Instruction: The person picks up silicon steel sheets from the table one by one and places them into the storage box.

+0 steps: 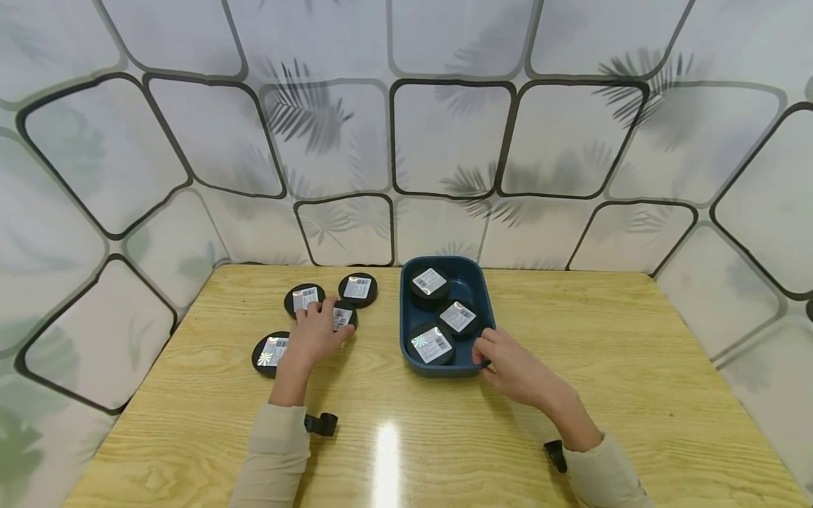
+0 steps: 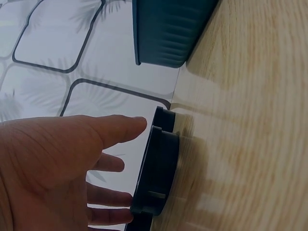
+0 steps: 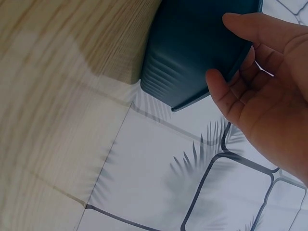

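Observation:
My left hand [image 1: 311,337] reaches over a round black container [image 1: 343,317] with a white barcode label, thumb near its front edge. In the left wrist view the fingers extend straight beside the black container [image 2: 159,168], with a gap between thumb and container. My right hand [image 1: 513,367] grips the front right rim of a dark blue plastic bin [image 1: 468,286]. Its thumb lies against the bin's outer wall [image 3: 192,53] in the right wrist view, other fingers curled over the rim. Inside the bin are three labelled black containers, one of them [image 1: 430,344] at the front.
More round black containers lie left of the bin: one at the back [image 1: 358,289], one beside the left fingertips [image 1: 298,302], one by the left wrist [image 1: 272,353]. The wooden table [image 1: 591,339] meets a patterned backdrop [image 1: 444,141] behind the bin.

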`<state>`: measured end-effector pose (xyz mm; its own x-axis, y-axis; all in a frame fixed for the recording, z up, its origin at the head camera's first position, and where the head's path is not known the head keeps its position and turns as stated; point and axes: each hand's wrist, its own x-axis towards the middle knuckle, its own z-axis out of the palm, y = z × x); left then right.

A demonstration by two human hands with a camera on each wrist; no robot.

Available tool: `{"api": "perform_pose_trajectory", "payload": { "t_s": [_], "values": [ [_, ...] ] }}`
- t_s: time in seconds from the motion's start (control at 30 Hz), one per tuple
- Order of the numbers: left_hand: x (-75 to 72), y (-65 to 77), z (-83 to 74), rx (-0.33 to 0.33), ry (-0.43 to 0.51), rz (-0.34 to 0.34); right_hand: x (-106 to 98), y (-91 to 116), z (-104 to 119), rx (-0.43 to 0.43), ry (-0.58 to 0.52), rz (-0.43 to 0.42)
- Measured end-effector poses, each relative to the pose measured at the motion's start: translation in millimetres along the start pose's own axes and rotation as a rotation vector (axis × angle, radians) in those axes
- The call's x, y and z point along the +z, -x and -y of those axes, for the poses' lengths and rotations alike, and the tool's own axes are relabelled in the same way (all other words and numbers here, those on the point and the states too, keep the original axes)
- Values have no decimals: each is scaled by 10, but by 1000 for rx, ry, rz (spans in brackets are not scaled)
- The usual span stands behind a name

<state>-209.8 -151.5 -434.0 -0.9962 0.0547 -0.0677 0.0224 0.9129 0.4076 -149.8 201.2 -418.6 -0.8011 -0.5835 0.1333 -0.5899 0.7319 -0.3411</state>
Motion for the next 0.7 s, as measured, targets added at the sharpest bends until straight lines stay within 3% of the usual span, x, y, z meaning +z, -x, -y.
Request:
{"api": "perform_pose_trajectory", "payload": {
  "t_s": [0.7],
  "values": [
    [78,-24,12,6,-9,-49,-3,-5,7,11,-12,-6]
  ]
}}
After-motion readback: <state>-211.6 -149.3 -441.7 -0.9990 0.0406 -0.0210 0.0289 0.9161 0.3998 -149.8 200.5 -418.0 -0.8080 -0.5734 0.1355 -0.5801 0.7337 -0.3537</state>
